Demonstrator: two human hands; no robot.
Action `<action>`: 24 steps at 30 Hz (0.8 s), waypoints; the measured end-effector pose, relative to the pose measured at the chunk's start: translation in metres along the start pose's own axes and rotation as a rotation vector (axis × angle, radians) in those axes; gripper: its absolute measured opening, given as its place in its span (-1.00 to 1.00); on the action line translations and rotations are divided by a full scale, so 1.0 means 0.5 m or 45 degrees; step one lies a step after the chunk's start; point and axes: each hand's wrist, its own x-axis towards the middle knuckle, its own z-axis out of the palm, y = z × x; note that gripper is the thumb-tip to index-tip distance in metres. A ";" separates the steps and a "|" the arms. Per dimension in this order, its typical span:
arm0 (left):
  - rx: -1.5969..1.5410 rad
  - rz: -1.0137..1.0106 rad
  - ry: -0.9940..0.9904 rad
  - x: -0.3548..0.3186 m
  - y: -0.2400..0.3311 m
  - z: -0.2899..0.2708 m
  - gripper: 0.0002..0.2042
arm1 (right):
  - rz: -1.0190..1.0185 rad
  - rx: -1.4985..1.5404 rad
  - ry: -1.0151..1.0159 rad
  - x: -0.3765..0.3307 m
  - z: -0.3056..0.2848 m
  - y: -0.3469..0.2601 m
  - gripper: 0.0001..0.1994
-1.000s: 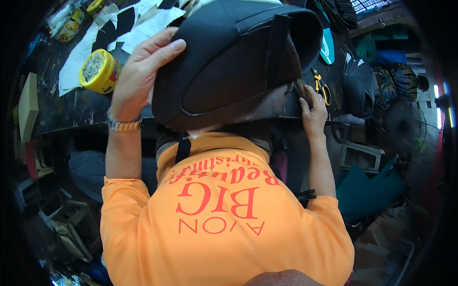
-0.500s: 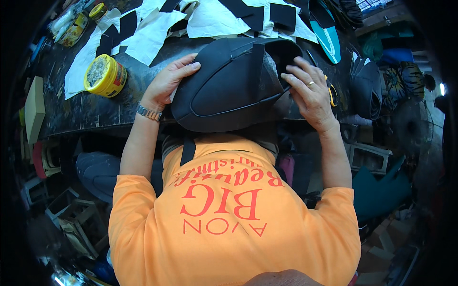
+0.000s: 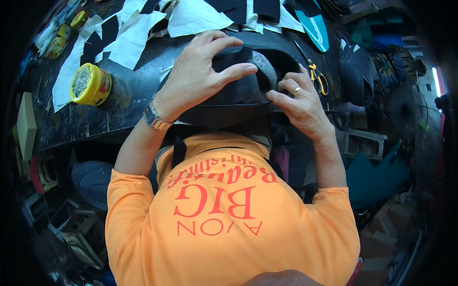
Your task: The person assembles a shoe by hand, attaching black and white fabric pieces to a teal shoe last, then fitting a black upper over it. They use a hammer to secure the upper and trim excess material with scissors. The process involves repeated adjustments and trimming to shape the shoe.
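Black shell: one, rounded, at the table's near edge ahead of the wearer's body, between the two hands; long axis roughly left to right, mouth facing right, grey lining showing inside. Right hand: nearer the mouth, to the right of it; thumb and bent fingers pinching the rim; ring on one finger. Left hand: over the shell's left part, hiding some of it; fingers and thumb spread, thumb pointing right toward the mouth; whether the palm touches, cannot tell. Watch, metal band, left wrist. Table, dark, worn. Scissors, yellow and black handles, on the table just beyond the right hand. Tub, yellow, left of the left hand; red patch on its label, print too small to read. White cloth and a teal piece with a pale curved mark, at the far side. Shirt, orange; red lettering in several lines, some large capitals, inverted in this view.
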 end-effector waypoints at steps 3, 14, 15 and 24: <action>0.243 0.055 -0.071 0.029 0.016 0.028 -0.51 | -0.022 0.065 -0.052 -0.010 0.001 -0.013 -0.75; -1.034 -0.042 0.179 0.007 0.027 -0.020 -0.90 | 0.339 -0.323 0.366 -0.140 -0.073 0.016 -0.84; -1.072 0.041 0.210 0.007 0.017 -0.040 -0.88 | 0.440 -0.408 0.401 -0.159 -0.086 0.028 -0.82; -0.517 0.089 -0.184 0.003 0.061 0.030 -0.81 | 0.716 -0.558 0.709 -0.205 -0.067 0.062 -0.78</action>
